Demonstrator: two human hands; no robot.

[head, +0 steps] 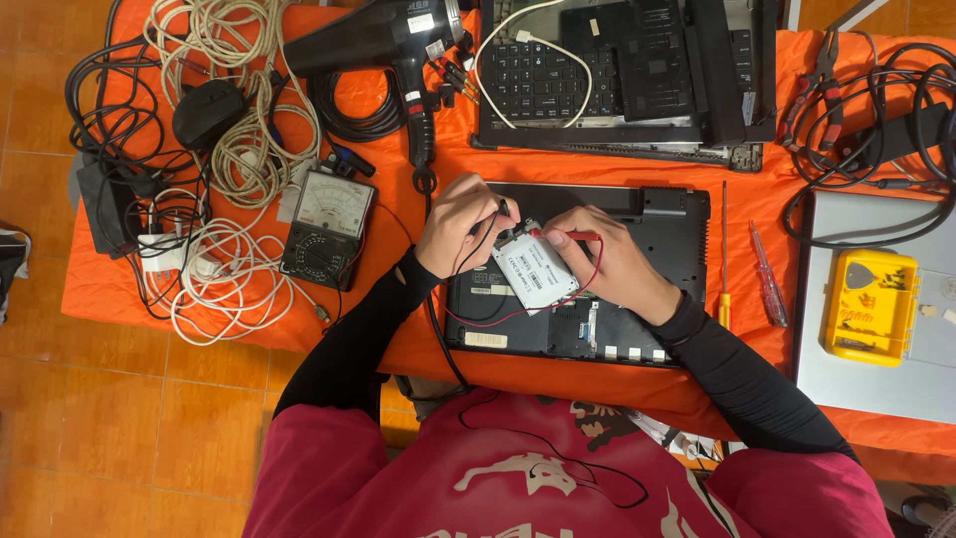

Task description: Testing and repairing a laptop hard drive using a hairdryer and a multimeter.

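Centrally, drive: a silver hard drive (535,269) is seen tilted on the upturned black laptop (657,249).
Left hand (453,224): fingers are pinched on a black probe (498,213) at the drive's upper edge.
Right hand (607,261): fingers are closed around a red probe (578,236) beside it.
Meter: an analog multimeter (327,227) is laid at left on the orange cloth (757,159).

Your black plastic laptop base (647,259) lies on a plain orange tablecloth (119,289). Right of it you see a yellow plastic case (873,307) and a red-handled screwdriver (769,285).

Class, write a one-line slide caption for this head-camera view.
Left hand and right hand press black and red probes to a drive atop an upturned laptop.
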